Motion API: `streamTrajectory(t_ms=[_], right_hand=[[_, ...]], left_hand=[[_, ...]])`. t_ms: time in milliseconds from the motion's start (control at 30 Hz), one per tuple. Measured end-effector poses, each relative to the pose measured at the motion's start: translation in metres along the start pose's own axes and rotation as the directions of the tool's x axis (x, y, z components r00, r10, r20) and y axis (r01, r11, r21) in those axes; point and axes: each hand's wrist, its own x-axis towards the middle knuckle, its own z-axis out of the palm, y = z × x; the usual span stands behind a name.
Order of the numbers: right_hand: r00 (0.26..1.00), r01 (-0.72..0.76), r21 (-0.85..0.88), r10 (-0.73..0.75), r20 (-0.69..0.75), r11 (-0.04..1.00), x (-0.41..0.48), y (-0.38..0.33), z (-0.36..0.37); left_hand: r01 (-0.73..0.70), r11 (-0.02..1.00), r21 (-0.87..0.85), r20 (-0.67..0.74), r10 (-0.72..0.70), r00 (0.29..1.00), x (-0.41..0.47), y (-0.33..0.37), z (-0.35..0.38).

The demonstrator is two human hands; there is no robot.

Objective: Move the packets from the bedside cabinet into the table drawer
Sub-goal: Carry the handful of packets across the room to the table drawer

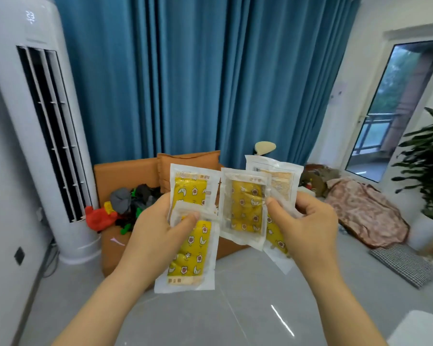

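Note:
Both my hands are raised in front of me, each gripping clear packets with yellow patterned contents. My left hand (158,228) pinches two packets (189,248), one upright behind and one hanging lower in front. My right hand (308,226) holds several packets (245,208) fanned out, the front one under my thumb, and one behind it (280,176) shows its printed back. Neither the bedside cabinet nor the table drawer is in view.
A white tower air conditioner (35,116) stands at the left before blue curtains (210,71). An orange sofa (125,176) holds toys (103,217) and dark clothes. A pink blanket (368,218), a checked cushion (405,264) and a plant (430,166) are at right. Grey floor lies below.

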Motion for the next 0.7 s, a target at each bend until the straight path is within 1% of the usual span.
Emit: streamTrajectory(t_ms=[133,333,500,700], right_hand=[[0.995,-0.021,-0.053,0.016,-0.101,0.998,0.027,0.029,-0.021],[0.979,-0.021,-0.088,0.002,-0.206,0.996,0.085,0.08,-0.061],[0.96,-0.033,-0.124,-0.003,-0.279,0.992,0.136,0.124,-0.109],[0.936,-0.077,-0.192,0.005,-0.351,0.978,0.178,0.175,-0.161]], left_hand=[[-0.054,0.996,-0.064,0.09,0.06,0.994,0.041,-0.001,0.049],[-0.113,0.985,-0.128,0.139,0.13,0.982,0.105,0.007,0.132],[-0.164,0.975,-0.151,0.181,0.19,0.965,0.155,0.02,0.215],[-0.117,0.965,-0.236,0.262,0.179,0.948,0.196,0.027,0.306]])
